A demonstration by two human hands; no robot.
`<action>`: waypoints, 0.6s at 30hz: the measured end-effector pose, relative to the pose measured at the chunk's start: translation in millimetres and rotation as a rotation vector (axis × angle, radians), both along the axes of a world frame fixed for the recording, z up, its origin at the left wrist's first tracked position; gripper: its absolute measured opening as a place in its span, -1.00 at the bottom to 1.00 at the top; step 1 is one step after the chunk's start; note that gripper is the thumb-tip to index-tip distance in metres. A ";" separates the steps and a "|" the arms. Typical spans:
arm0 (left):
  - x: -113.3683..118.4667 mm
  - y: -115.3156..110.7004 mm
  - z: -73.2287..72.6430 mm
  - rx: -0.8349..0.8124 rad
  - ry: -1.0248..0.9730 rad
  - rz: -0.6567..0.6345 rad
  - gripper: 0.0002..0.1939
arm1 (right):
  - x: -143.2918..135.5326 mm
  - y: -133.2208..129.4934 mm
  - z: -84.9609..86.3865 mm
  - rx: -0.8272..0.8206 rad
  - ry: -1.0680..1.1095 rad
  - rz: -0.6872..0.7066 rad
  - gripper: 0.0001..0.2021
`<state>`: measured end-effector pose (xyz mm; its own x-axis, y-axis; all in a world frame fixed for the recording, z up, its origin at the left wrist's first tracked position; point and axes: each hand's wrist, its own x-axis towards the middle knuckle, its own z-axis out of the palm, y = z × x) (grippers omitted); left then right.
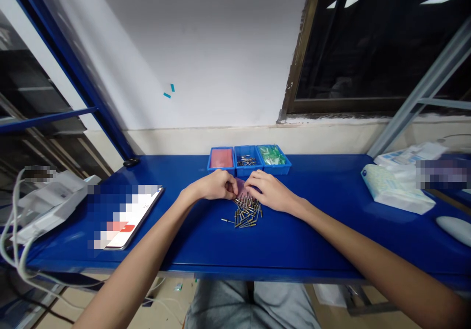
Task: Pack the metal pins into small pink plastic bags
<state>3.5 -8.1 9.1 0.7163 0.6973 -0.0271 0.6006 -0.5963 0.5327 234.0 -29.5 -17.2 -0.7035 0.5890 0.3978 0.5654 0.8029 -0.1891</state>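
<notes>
My left hand and my right hand are close together at the middle of the blue table, both with fingers curled in. Between them is a small pinkish clear bag, gripped at its two sides. Directly below the fingers lies a loose pile of metal rivets, with one rivet sticking out to the left. Behind my hands stand three joined blue bins: the left holds red packets, the middle holds loose rivets, the right holds green bags.
A phone lies on the table at the left, beside white boxes and cables. On the right are a tissue pack and a white rounded object. A wall and metal frame posts stand behind.
</notes>
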 end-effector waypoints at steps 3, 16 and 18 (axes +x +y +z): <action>-0.8 0.6 -1.7 0.012 0.007 -0.012 -0.80 | -0.7 -0.6 -0.6 -0.019 -0.012 0.000 -0.81; -9.3 9.4 -12.5 0.155 -0.011 0.043 -0.83 | -0.7 0.3 -3.3 -0.021 -0.004 0.011 -0.79; -9.7 10.5 -12.9 0.164 -0.006 0.041 -0.82 | -0.9 0.0 -2.9 -0.024 -0.004 0.012 -0.79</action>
<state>-6.2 2.4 -3.9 0.6869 0.7207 0.0931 0.6235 -0.6503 0.4339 233.1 -29.6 -20.1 -0.7121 0.5898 0.3808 0.5565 0.8049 -0.2058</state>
